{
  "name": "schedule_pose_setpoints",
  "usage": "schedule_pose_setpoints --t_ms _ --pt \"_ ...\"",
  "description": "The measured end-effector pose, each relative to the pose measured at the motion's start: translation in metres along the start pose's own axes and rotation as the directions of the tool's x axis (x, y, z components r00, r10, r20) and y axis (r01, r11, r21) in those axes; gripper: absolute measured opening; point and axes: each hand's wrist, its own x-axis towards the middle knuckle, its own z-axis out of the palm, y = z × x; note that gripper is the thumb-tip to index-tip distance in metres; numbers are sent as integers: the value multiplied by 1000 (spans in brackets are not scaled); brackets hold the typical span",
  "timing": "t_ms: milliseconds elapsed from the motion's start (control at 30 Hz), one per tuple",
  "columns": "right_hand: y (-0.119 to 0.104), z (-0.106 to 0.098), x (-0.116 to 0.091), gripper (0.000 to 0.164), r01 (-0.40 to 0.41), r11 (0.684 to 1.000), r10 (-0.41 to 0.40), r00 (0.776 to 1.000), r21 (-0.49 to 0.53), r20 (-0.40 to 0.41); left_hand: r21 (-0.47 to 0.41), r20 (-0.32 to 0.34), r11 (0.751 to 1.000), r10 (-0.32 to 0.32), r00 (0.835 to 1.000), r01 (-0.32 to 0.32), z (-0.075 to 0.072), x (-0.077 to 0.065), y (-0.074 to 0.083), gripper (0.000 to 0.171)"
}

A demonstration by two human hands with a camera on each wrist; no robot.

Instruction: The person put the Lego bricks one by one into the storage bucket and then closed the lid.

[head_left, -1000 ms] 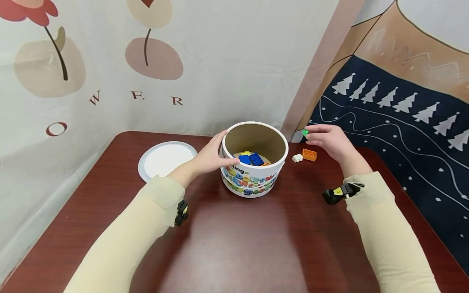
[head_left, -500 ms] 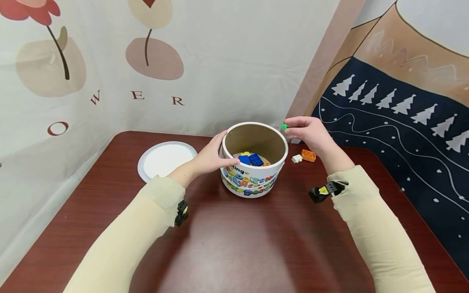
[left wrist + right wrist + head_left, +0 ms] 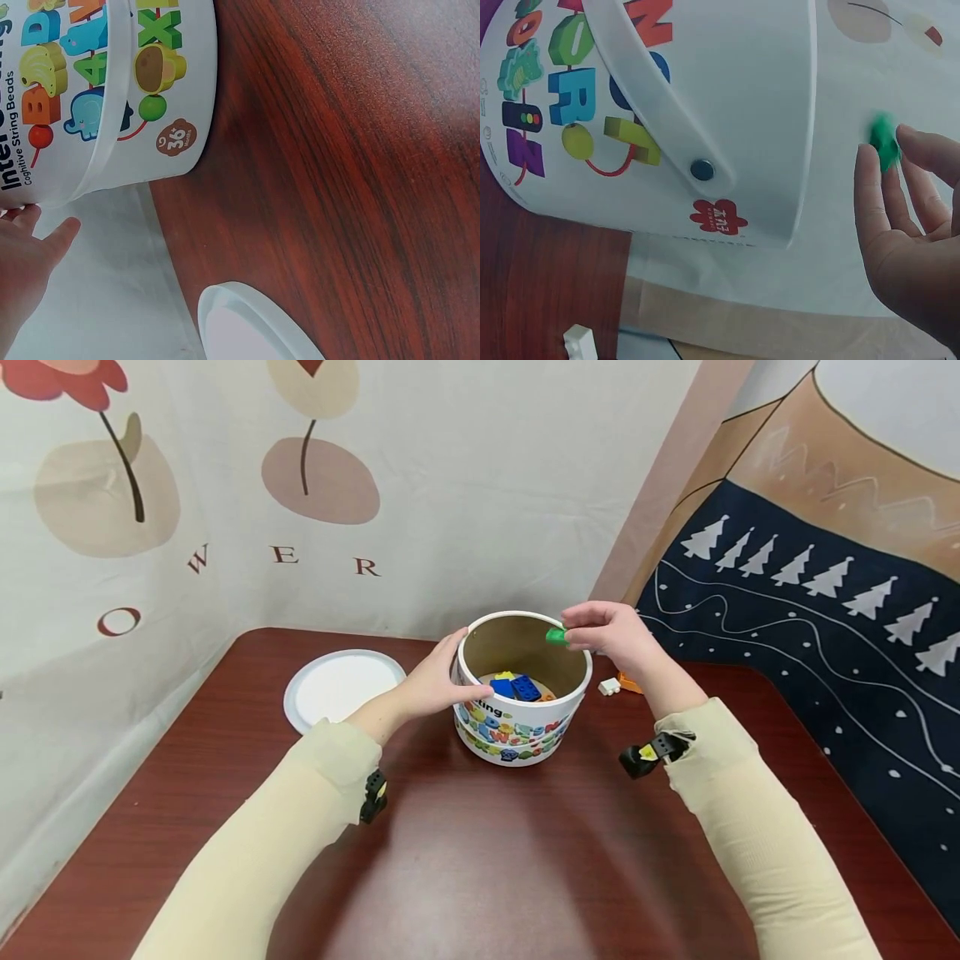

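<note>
A white bucket [image 3: 517, 752] printed with colourful letters and pictures stands on the table, its top uncovered. Against its left side rests my left hand [image 3: 429, 682], thumb stretched along the front rim and fingers at the back left. My right hand [image 3: 609, 633] pinches a small green building block [image 3: 556, 637] between thumb and fingers, over the right part of the bucket's rim; the block [image 3: 884, 142] looks blurred in the right wrist view. Inside the bucket lie blue building blocks [image 3: 527, 689], a yellow block [image 3: 503, 676] and a bit of orange.
Right of the bucket lie a small white block [image 3: 609, 687] and an orange block [image 3: 628, 683], partly hidden by my right hand. A round white lid [image 3: 345, 687] lies flat to the left. Printed cloths [image 3: 465, 510] hang behind the dark red table [image 3: 465, 860].
My right hand has carried the green block leftward, from above the loose blocks to over the bucket's rim. The left hand has stayed on the bucket.
</note>
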Motion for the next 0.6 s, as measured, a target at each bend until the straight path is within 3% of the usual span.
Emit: schedule_pose_setpoints --t_ms 333,433,600 --pt "15 -27 -6 16 -10 993 25 991 118 -128 10 0 1000 1 1000 -1 0 1 1 98" --pt "33 -36 -6 18 -60 993 77 982 104 -171 7 3 1000 -4 1000 4 0 0 2 98" --pt "77 -42 0 38 -168 985 171 955 33 -241 6 5 1000 -12 1000 12 0 0 0 98"
